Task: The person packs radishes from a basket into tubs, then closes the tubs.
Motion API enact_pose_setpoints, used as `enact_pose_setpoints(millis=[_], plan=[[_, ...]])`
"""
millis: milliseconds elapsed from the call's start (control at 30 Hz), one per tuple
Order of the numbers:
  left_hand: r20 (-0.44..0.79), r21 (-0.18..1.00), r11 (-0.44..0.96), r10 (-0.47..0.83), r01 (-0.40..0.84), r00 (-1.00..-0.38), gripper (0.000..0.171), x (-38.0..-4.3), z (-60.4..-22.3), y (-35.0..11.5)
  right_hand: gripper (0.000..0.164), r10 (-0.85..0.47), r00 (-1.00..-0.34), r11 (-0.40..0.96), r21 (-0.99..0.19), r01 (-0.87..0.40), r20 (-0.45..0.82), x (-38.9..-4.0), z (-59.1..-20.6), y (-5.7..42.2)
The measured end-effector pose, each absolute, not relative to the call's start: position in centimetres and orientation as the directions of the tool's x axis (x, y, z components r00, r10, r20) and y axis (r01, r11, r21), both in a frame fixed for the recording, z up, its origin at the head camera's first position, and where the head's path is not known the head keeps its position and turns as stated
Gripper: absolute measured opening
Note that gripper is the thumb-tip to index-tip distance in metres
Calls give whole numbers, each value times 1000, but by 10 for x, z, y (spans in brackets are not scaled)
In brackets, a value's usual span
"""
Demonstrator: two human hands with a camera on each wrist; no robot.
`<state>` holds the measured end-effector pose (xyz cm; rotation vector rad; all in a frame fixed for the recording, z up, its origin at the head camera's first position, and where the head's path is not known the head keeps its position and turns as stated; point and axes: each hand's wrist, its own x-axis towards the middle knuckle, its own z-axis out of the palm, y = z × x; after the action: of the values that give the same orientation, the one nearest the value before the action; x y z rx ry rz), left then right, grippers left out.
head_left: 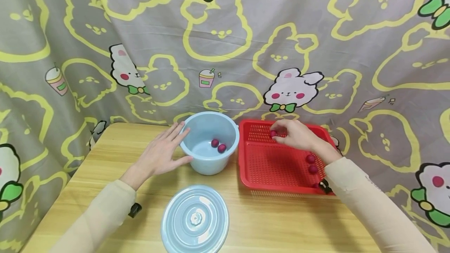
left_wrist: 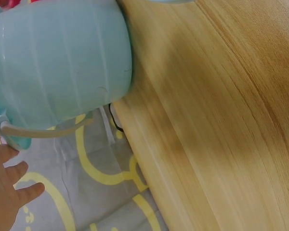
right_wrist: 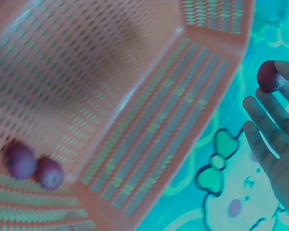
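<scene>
My right hand (head_left: 293, 134) pinches a small dark-red plum (right_wrist: 269, 77) between thumb and fingertips, above the far side of a red plastic basket (head_left: 247, 184). Two more plums (head_left: 311, 164) lie close together in the basket's right part; the right wrist view shows them near a corner. With its fingers spread and straight, my left hand (head_left: 163, 153) rests at the left rim of a light-blue bucket (head_left: 209, 165). Inside that bucket sit two plums (head_left: 218, 145). The left wrist view shows the bucket's side and its pale carrying handle (left_wrist: 43, 132).
A round light-blue lid (head_left: 195, 220) with a flower-shaped knob lies on the wooden table (head_left: 267, 221), in front of the bucket. Behind the table hangs a grey curtain (head_left: 228, 73) with cartoon prints. The bucket and basket stand side by side near the table's back edge.
</scene>
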<state>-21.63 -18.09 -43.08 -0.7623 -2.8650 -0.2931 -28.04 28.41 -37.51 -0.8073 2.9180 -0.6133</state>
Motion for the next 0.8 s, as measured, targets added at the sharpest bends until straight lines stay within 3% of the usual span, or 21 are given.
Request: enact_pose_setpoints(millis=[333, 800], plan=[[225, 139, 848, 476, 511, -850, 97, -216, -433, -181, 27, -553, -816, 707, -424, -566, 166, -268, -357, 245], [214, 145, 848, 476, 509, -853, 98, -216, -432, -181, 30, -631, -757, 617, -481, -622, 170, -263, -348, 187]])
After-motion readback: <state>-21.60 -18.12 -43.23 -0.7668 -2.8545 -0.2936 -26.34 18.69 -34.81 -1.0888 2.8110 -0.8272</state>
